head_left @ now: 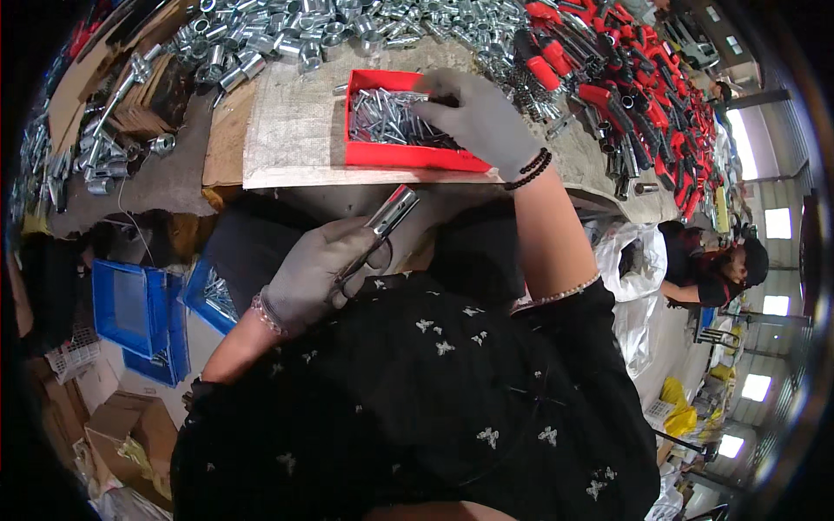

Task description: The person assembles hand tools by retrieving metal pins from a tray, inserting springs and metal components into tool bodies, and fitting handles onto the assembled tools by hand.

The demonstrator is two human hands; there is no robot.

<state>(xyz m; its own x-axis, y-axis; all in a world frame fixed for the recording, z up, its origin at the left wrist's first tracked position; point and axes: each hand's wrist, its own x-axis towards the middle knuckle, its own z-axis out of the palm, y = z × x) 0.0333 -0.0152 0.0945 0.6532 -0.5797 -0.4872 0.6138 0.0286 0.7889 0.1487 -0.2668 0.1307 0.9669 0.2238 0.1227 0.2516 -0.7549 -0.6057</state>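
The left hand (317,269) held a silver tube (395,208) in closed fingers, just off the near edge of the table (182,178); the tube was tilted, its slotted end up and to the right. The right hand (478,122) was over the right end of a red box (417,156), thumb and forefinger a little apart; whether it held a pin, one could not tell. Pins (378,113) lay loose in the box, which stood on a white sheet (291,130) close to the near edge. Silver fittings (304,35) were heaped behind the box, and red-handled tools (643,95) lay piled toward the table's right edge. Cardboard pieces (152,108) stood toward its left edge. Below the near edge, on the left, was a blue bin (130,304).
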